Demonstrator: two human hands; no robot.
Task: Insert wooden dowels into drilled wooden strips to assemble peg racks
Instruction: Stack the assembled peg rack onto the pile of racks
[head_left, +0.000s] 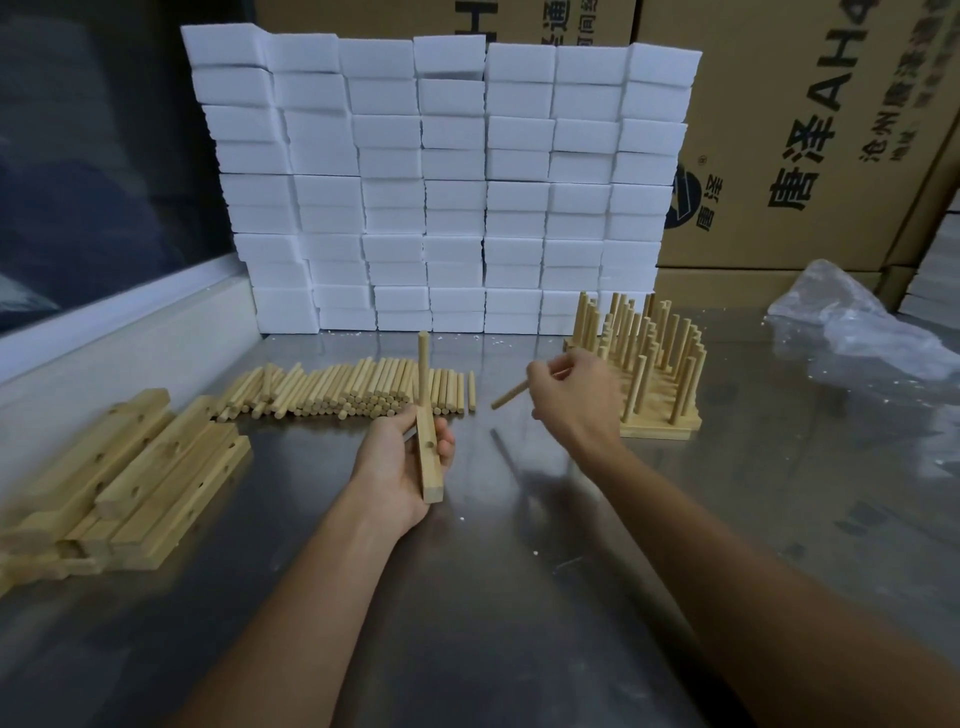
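Observation:
My left hand grips a drilled wooden strip above the steel table, its long side pointing away from me. One dowel stands upright in the strip's far hole, and an empty hole shows nearer me. My right hand pinches a loose dowel that points down and to the left, a short way right of the strip. A row of loose dowels lies behind my left hand. Finished peg racks stand stacked side by side just right of my right hand.
A pile of bare drilled strips lies at the left on the steel table. A wall of white foam blocks stands at the back, cardboard boxes behind it. Crumpled clear plastic lies at the far right.

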